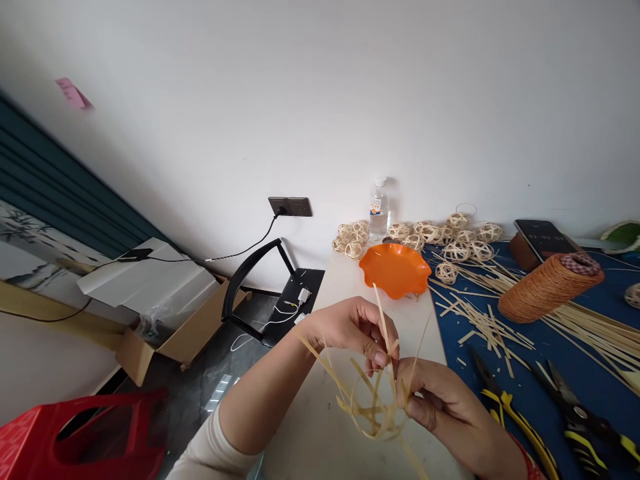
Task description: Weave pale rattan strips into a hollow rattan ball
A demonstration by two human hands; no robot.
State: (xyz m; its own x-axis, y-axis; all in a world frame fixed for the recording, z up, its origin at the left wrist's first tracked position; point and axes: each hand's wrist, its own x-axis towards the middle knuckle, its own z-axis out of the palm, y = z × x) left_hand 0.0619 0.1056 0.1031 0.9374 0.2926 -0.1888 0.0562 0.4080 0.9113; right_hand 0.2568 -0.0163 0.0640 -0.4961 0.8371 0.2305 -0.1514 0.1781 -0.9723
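Weaving looks to be the step in hand: the open frame (374,412) hangs at lower centre — left hand (357,327) pinching an upright strip (382,317), right hand (443,401) pinching the frame's edge. Next likely calls for guiding the strip — without loosening the frame.
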